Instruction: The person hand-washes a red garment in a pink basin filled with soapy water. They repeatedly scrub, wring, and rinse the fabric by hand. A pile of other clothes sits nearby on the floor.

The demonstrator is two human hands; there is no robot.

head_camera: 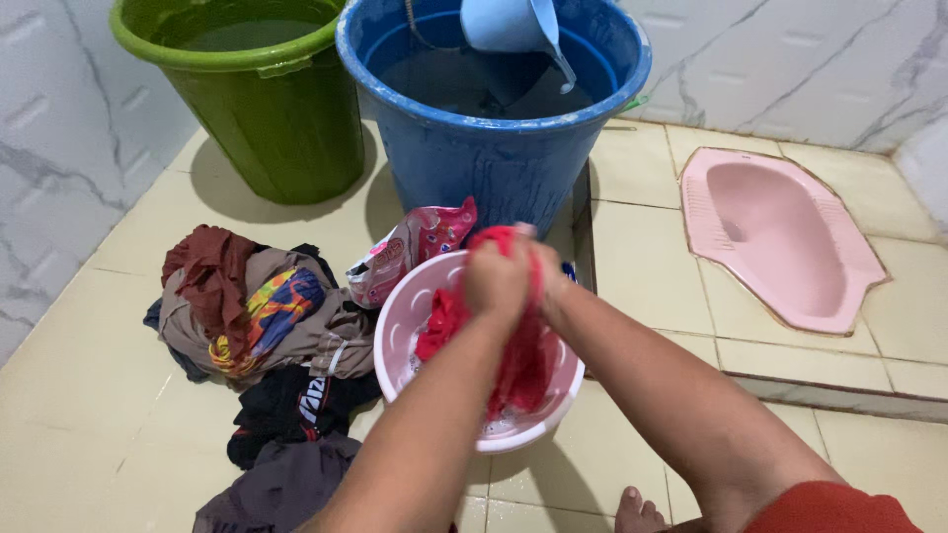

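Toes of one bare foot [640, 510] show at the bottom edge, on the pale tiled floor [89, 415], and from there both forearms reach forward over the pink basin [395, 341]. Left hand [497, 281] and right hand [549, 281] are bunched tight together on the red cloth [523, 370], which hangs wet from my grip down into the suds in the basin.

To scrub it well, I judge I should keep the cloth low over the basin so the drips fall back in, rub one gathered fold against another rather than against skin, and shift my hold along the fabric bit by bit.

Both sets of fingers are curled closed and clamped on the red cloth, knuckles nearly touching; nothing else is in them.

Beside the basin on my left lies a heap of clothes [262, 326], with a pink detergent pouch [410, 247] just behind the rim. Farther off stand a blue bucket [494, 158], with a pale blue scoop [509, 25] in it, and a green bucket [267, 109].
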